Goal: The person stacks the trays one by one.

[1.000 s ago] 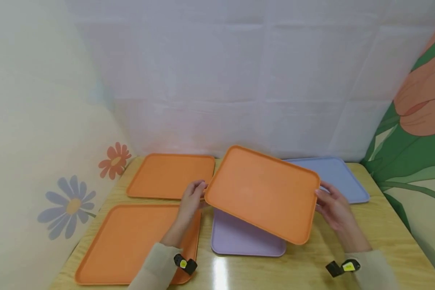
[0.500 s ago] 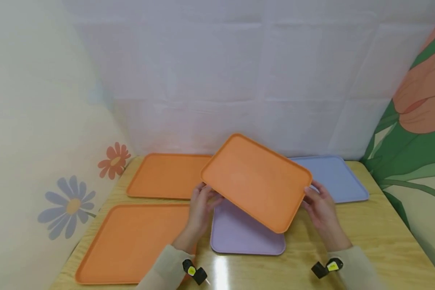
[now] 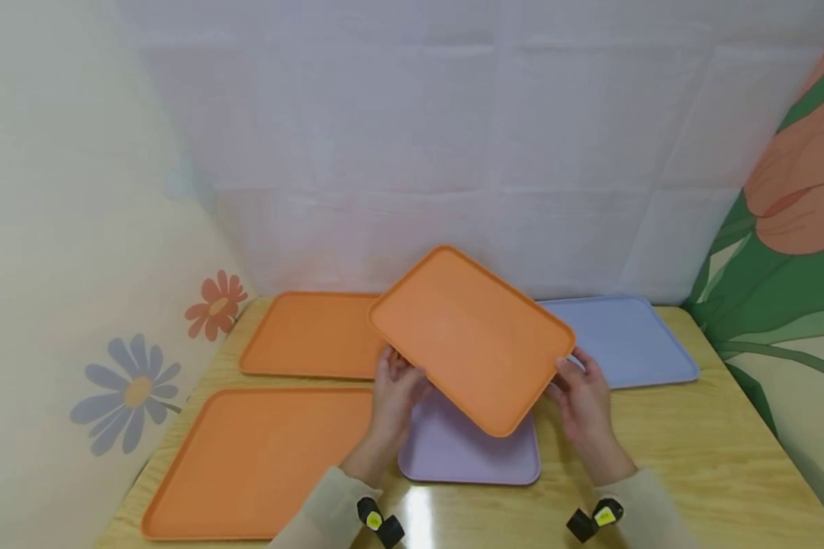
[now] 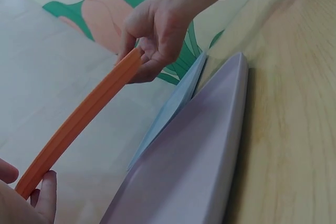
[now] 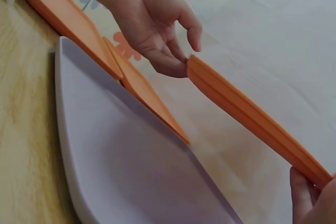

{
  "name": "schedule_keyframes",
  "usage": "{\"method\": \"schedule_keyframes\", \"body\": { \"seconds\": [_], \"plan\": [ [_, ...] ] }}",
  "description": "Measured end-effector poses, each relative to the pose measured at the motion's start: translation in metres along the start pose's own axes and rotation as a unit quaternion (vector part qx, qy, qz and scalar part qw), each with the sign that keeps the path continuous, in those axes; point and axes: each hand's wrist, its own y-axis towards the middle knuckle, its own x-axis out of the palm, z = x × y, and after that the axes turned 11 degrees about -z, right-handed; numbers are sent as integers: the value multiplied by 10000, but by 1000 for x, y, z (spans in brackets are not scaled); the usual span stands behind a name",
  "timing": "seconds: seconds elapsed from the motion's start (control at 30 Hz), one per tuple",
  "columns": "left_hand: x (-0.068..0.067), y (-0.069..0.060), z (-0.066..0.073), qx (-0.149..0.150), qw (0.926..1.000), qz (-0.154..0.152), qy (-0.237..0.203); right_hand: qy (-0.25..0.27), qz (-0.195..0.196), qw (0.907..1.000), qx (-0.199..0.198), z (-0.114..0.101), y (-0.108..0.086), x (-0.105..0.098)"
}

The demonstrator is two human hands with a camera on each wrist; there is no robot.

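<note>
An orange rectangular tray [image 3: 472, 339] is held up, tilted and turned cornerwise, in both hands. My left hand [image 3: 393, 396] holds its lower left edge, the fingers beneath; in the right wrist view its thumb is close to the tray's edge. The right hand [image 3: 584, 400] grips the right corner, thumb on the near side and fingers behind. Beneath the raised tray a smaller purple tray [image 3: 468, 461] lies on the table, its back part hidden in the head view. Both wrist views show the orange tray [image 4: 79, 121] edge-on, above and apart from the purple tray [image 5: 126, 156].
Two more orange trays lie on the left of the wooden table [image 3: 700, 457]: a large front tray [image 3: 254, 465] and a back tray [image 3: 309, 335]. A blue tray [image 3: 635, 339] lies at the back right. A white cloth [image 3: 453, 137] hangs behind.
Both hands have moved the orange tray left and slightly up, turning it clockwise so that its near corner points more toward me. The other trays stay in place.
</note>
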Motion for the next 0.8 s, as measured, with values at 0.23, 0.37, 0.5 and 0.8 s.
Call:
{"method": "schedule_keyframes", "body": {
  "seconds": [0.23,0.37,0.5,0.8],
  "plan": [
    [-2,3,1,-146,9997,40,172,40,79,10000,8,7,-5,4],
    [-7,5,4,-143,9996,92,230,-71,-118,9998,129,11,-8,2],
    [-15,8,8,-150,9996,-98,210,-236,-364,9985,325,11,-9,-3],
    [-35,15,25,-543,9956,-534,541,-1473,-981,9773,1165,-11,1,-21]
  ]
}}
